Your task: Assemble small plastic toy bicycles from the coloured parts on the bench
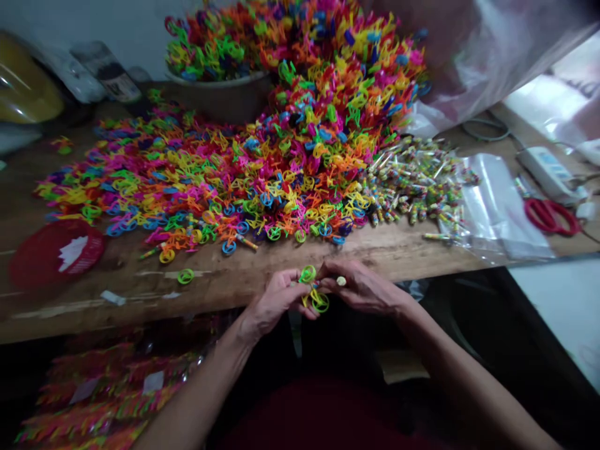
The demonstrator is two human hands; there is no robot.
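Observation:
At the table's front edge, my left hand [276, 295] is closed in a pinch on a small yellow-and-green plastic toy [320, 303] with round spoked wheels, like a tiny bicycle. Close beside it, my right hand [360, 289] has its fingers closed on a thin tube whose pale end [341, 281] sticks out. The two hands almost meet, and fingers hide where toy and tube come together. Beyond them spreads a large heap of bright plastic toy pieces [290, 169]. A pile of short patterned tubes [412, 181] adjoins the heap's right side.
A loose green wheel [185, 276] and a red round lid [28, 256] lie on the wooden table [384, 250]. At right are a clear plastic bag [506, 219], red-handled scissors [550, 217] and a power strip [548, 172]. A bowl [220, 97] of pieces stands behind.

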